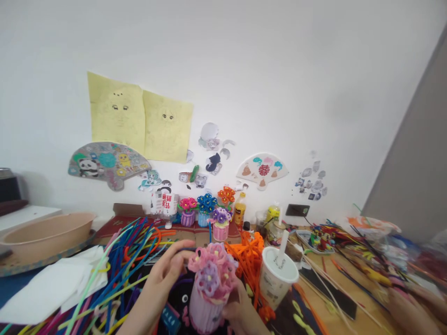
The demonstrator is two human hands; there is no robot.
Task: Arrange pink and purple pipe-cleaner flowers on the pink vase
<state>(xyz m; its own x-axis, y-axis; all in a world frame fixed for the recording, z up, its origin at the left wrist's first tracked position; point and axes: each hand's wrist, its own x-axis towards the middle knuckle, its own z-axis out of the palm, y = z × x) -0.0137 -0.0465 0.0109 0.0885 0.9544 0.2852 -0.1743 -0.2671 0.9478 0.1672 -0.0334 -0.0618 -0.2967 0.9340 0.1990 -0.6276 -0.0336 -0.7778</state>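
A lilac pot of pink and purple pipe-cleaner flowers (pixel 209 279) stands upright close in front of me. My right hand (pixel 240 304) grips its lower right side, with part of the fingers hidden behind the pot. On the other side, my left hand (pixel 171 265) is beside the blossoms, fingers bent and apart, holding nothing; whether a fingertip touches a petal I cannot tell. Loose orange pipe cleaners (pixel 246 256) lie just past my right hand. Below my left hand is a dark surface with a printed cartoon eye.
Four smaller flower pots (pixel 220 228) stand at the wall near a juice bottle (pixel 240 209). A lidded cup with a straw (pixel 277 274) is close on the right. Loose coloured pipe cleaners (pixel 118 270) and white tissues (pixel 52 284) cover the left. Another person's hand (pixel 405 307) is far right.
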